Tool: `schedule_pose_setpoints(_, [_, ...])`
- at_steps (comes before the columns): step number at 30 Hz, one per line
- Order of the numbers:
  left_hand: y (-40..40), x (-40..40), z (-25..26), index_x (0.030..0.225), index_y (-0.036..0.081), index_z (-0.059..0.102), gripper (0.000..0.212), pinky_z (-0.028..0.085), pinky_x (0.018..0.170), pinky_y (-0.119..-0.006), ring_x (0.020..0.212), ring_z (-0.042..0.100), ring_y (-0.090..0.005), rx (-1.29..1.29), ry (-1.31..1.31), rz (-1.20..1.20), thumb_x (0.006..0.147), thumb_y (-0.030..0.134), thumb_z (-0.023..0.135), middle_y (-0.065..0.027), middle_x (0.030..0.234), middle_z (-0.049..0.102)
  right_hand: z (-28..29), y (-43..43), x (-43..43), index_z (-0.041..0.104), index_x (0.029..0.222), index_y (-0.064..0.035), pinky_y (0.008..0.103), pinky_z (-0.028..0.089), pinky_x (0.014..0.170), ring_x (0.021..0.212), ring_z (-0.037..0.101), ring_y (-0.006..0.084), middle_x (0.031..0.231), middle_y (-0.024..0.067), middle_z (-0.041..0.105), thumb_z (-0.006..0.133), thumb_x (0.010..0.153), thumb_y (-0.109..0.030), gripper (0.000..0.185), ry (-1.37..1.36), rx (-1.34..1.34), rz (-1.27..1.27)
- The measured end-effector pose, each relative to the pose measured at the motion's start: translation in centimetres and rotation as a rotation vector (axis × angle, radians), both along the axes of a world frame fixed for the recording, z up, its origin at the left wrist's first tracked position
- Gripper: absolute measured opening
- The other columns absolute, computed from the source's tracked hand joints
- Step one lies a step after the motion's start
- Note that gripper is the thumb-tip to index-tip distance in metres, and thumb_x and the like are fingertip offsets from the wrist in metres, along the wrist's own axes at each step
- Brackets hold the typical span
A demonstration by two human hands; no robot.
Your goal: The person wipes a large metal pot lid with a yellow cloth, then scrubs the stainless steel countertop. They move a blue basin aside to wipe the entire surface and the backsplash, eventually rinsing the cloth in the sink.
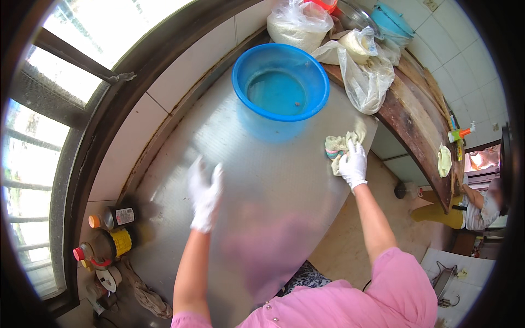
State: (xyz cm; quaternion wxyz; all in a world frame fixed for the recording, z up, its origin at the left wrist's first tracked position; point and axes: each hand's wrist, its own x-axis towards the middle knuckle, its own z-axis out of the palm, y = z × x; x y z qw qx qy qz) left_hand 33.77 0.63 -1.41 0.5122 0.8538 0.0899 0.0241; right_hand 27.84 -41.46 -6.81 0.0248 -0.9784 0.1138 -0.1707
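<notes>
My right hand point(353, 164), in a white glove, presses on a pale, crumpled cloth point(337, 144) with a pink and teal patch, near the right edge of the metal tabletop point(262, 172). My left hand point(206, 192), gloved in white too, is over the left part of the tabletop, slightly blurred, fingers apart and holding nothing. Beyond both hands stands a blue plastic basin point(281, 117) with some liquid and a small bit of matter at its bottom.
Bottles point(119, 244) and a brown cloth point(147, 293) lie at the lower left by the window. Bags of white, powdery or grainy material point(298, 35) stand at the back. A wooden board point(414, 135) curves along the right. Another person point(478, 205) is at the far right.
</notes>
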Motion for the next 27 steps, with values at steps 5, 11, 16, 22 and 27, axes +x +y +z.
schedule_pose_setpoints(5, [-11.2, 9.3, 3.1, 0.15, -0.008, 0.023, 0.09, 0.051, 0.098, -0.043, 0.118, 0.057, -0.0341, -0.741, 0.466, -0.031, 0.09, 0.041, 0.07, -0.0296, 0.145, 0.04, 3.0, 11.2, -4.6, 0.064, 0.118, -0.0048, 0.0478, 0.044, 0.094, 0.102, 0.058, 0.0371, 0.106, 0.0197, 0.064, 0.055, 0.069, -0.011, 0.051, 0.036, 0.271, 0.545])
schedule_pose_setpoints(11, [-13.7, 12.6, -0.2, 0.12, -0.001, 0.051, 0.045, 0.058, 0.088, -0.046, 0.101, 0.061, -0.0283, -1.001, 0.449, 0.054, 0.084, 0.02, 0.069, -0.0193, 0.12, 0.052, 4.2, 11.6, -8.9, 0.058, 0.132, -0.0104, 0.0536, 0.032, 0.111, 0.126, 0.049, 0.04, 0.131, 0.0206, 0.055, 0.059, 0.069, -0.02, 0.064, 0.292, 0.27, 0.572])
schedule_pose_setpoints(16, [-8.6, 8.0, 0.9, 0.112, 0.005, 0.057, 0.032, 0.055, 0.084, -0.046, 0.099, 0.061, -0.0226, -1.049, 0.364, 0.11, 0.083, 0.014, 0.064, -0.0087, 0.107, 0.06, 0.7, 6.0, -0.7, 0.049, 0.14, -0.0003, 0.0515, 0.027, 0.116, 0.131, 0.042, 0.0466, 0.141, 0.0308, 0.044, 0.058, 0.074, -0.019, 0.069, 0.105, 0.265, 0.023])
schedule_pose_setpoints(22, [2.0, -3.4, 6.1, 0.142, 0.006, 0.045, 0.062, 0.052, 0.09, -0.05, 0.114, 0.057, -0.0261, -0.927, 0.256, 0.308, 0.082, 0.01, 0.062, -0.0109, 0.129, 0.056, 0.7, 11.6, 6.4, 0.063, 0.113, -0.0041, 0.047, 0.044, 0.093, 0.11, 0.056, 0.0372, 0.118, 0.02, 0.061, 0.069, 0.064, -0.02, 0.051, -0.098, 0.185, 0.384])
schedule_pose_setpoints(27, [9.0, -13.8, 10.1, 0.147, 0.006, 0.04, 0.067, 0.055, 0.088, -0.049, 0.12, 0.055, -0.0294, -0.762, 0.214, 0.64, 0.082, 0.008, 0.059, -0.0142, 0.136, 0.051, 2.9, 30.3, 3.0, 0.069, 0.108, -0.0059, 0.0447, 0.044, 0.095, 0.118, 0.052, 0.0329, 0.122, 0.0172, 0.059, 0.08, 0.06, -0.03, 0.055, 0.316, 0.853, 0.86])
